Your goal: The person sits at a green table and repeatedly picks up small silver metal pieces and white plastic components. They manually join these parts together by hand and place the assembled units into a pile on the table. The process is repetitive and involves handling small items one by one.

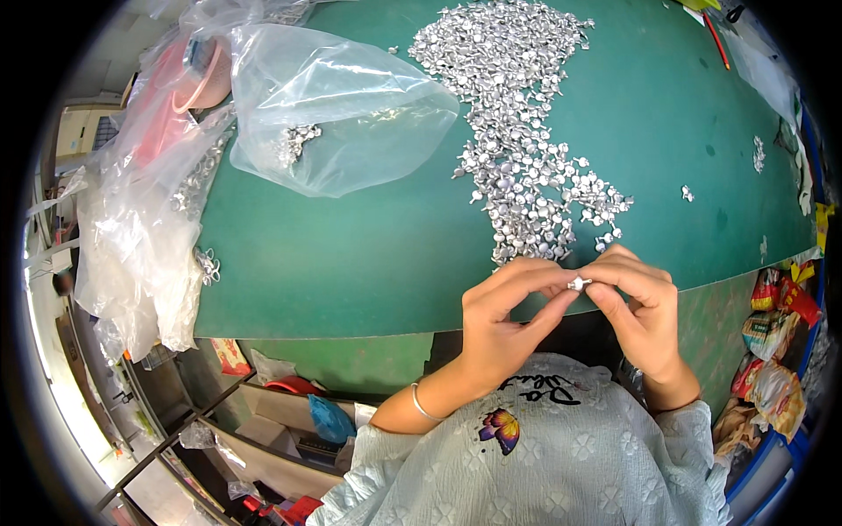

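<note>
A small silvery metal piece with a round head and a short stem [578, 283] is pinched between my two hands at the table's near edge. My left hand [513, 307] grips its head side between thumb and forefinger. My right hand [638, 302] has thumb and forefinger closed at its stem side. Just beyond my fingers, a long heap of similar metal pieces [517, 114] spreads toward the far side of the table. Its nearest pieces lie almost against my left fingers. The other fingers of both hands are curled.
The green table [351, 254] has a clear plastic bag [342, 105] with some metal pieces at the far left. More plastic bags [140, 237] hang over the left edge, near a pink basket [210, 83]. A few pieces [688, 194] lie to the right. An open drawer [289, 447] is below left.
</note>
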`<control>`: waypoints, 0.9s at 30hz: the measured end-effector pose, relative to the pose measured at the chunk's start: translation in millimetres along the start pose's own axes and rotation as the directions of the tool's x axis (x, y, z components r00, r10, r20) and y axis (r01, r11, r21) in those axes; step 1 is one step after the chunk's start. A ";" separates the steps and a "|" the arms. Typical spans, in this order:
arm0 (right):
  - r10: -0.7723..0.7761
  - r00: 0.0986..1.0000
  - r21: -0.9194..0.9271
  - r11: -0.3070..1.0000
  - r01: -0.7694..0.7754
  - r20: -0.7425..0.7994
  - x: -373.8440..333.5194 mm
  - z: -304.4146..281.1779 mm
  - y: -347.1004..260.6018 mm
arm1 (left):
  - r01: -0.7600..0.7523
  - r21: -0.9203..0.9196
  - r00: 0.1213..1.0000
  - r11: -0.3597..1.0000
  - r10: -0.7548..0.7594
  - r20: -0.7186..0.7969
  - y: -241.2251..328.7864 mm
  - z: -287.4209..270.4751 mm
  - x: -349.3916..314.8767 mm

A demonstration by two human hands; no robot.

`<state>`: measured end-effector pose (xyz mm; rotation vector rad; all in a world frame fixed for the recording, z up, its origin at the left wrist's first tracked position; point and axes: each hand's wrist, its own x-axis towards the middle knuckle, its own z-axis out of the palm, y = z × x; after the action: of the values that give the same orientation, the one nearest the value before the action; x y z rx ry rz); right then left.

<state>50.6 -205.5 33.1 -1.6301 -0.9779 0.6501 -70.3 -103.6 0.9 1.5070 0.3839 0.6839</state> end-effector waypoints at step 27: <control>-0.072 0.997 0.026 0.997 0.072 -0.013 -6.7 0.7 1.6 | 0.210 -0.247 0.977 0.946 -0.194 0.091 8.1 -3.1 -9.4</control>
<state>47.0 -211.0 31.0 -1.5669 -1.0107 0.6018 -80.8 -107.7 7.0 1.2220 0.3791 0.4992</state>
